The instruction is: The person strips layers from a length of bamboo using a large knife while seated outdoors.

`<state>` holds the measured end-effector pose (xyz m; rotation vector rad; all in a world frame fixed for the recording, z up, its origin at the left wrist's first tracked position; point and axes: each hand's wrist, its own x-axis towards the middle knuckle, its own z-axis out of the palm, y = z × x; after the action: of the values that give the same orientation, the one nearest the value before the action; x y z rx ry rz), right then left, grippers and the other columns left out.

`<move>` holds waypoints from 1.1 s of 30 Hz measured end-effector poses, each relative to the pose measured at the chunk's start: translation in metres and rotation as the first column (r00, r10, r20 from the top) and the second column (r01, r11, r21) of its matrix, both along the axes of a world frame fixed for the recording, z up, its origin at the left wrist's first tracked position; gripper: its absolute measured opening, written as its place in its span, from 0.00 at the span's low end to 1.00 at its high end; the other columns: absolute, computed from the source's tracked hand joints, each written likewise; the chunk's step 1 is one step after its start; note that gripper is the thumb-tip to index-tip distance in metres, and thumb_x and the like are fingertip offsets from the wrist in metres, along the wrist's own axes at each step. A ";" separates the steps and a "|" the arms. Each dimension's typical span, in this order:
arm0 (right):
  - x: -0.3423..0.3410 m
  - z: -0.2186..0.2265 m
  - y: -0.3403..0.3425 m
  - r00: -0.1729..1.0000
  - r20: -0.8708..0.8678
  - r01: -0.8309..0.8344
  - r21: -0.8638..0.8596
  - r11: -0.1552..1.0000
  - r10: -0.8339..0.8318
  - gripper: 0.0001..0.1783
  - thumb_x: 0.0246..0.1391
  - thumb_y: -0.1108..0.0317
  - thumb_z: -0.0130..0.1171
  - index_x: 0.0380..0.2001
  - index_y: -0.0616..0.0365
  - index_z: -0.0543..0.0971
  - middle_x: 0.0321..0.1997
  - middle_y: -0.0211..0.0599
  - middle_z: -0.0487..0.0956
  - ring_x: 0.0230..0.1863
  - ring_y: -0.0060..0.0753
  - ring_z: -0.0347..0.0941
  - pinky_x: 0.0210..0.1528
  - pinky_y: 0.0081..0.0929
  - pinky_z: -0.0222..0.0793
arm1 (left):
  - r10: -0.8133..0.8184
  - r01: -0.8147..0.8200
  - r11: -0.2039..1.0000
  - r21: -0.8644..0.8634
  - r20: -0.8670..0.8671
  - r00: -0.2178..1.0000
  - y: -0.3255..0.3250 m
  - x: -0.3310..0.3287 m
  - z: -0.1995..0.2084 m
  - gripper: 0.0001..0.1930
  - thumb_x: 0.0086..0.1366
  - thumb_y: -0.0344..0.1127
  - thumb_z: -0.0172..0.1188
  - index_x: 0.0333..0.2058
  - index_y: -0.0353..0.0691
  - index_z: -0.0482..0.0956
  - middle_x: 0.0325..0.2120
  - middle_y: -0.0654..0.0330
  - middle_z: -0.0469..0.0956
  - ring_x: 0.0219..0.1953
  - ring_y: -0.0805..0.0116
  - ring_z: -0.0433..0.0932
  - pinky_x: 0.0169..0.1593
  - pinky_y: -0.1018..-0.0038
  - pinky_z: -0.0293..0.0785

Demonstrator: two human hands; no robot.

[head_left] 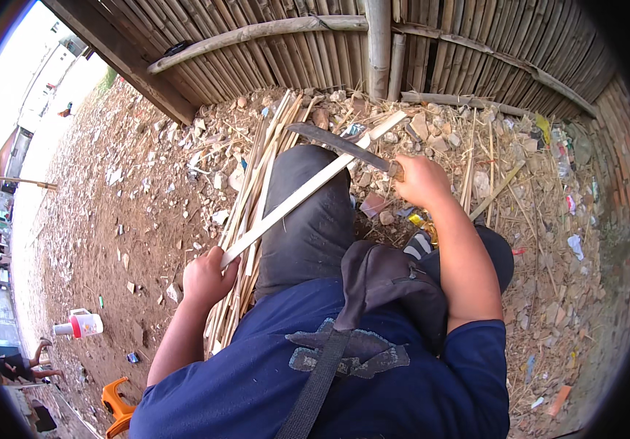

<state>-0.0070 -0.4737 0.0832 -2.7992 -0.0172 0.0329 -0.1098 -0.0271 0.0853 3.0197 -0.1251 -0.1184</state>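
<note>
My left hand (206, 279) is closed around the near end of a long pale bamboo strip (285, 205). The strip slants up to the right across my dark-trousered knee (304, 219). In my right hand (421, 181) is the wooden handle of a machete (344, 143), its dark blade pointing up and left. The blade crosses over the strip beyond the knee; whether it touches the strip I cannot tell. Beside my left leg lies a bundle of split bamboo strips (250, 183) on the ground.
A bamboo slat wall (285, 62) with a wooden post (378, 51) stands ahead. Stones and litter cover the dirt ground (161, 219). At left are a white and red jug (84, 323) and an orange plastic object (117, 406). Another person (26, 366) is at far lower left.
</note>
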 end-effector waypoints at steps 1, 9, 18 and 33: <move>0.000 0.002 -0.001 1.000 -0.021 -0.006 -0.003 1.000 0.006 0.24 0.45 0.63 0.65 0.50 0.47 0.82 0.39 0.49 0.84 0.42 0.56 0.81 0.47 0.50 0.77 | 0.000 0.000 1.000 0.000 0.012 1.000 0.000 0.000 0.000 0.22 0.65 0.54 0.62 0.28 0.38 0.73 0.20 0.44 0.79 0.26 0.41 0.81 0.31 0.50 0.76; -0.002 0.010 0.020 0.978 -0.033 -0.208 -0.052 0.977 0.206 0.16 0.46 0.65 0.63 0.41 0.47 0.82 0.34 0.46 0.84 0.39 0.52 0.82 0.42 0.49 0.77 | 0.027 -0.028 1.000 0.014 0.059 0.998 -0.006 -0.002 -0.001 0.18 0.65 0.48 0.60 0.28 0.39 0.73 0.21 0.44 0.79 0.26 0.40 0.81 0.31 0.48 0.75; 0.022 -0.021 -0.064 0.937 -0.050 0.349 0.158 0.924 -0.345 0.18 0.54 0.66 0.61 0.49 0.54 0.80 0.41 0.48 0.84 0.43 0.48 0.82 0.46 0.44 0.77 | 0.073 -0.076 0.991 0.109 0.028 0.997 0.012 -0.010 -0.010 0.13 0.64 0.45 0.58 0.30 0.41 0.73 0.23 0.45 0.80 0.27 0.40 0.82 0.32 0.47 0.78; 0.013 -0.014 0.000 0.983 -0.057 0.173 -0.039 0.984 -0.175 0.19 0.49 0.64 0.63 0.48 0.51 0.81 0.42 0.50 0.84 0.44 0.55 0.82 0.47 0.47 0.78 | -0.036 0.033 0.998 0.052 0.065 0.997 -0.014 0.005 -0.023 0.12 0.65 0.44 0.58 0.31 0.41 0.72 0.21 0.46 0.80 0.25 0.41 0.82 0.31 0.48 0.78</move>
<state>0.0058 -0.4738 0.0687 -2.8206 0.2449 0.0763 -0.1051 -0.0407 0.0620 3.0741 -0.1827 -0.0256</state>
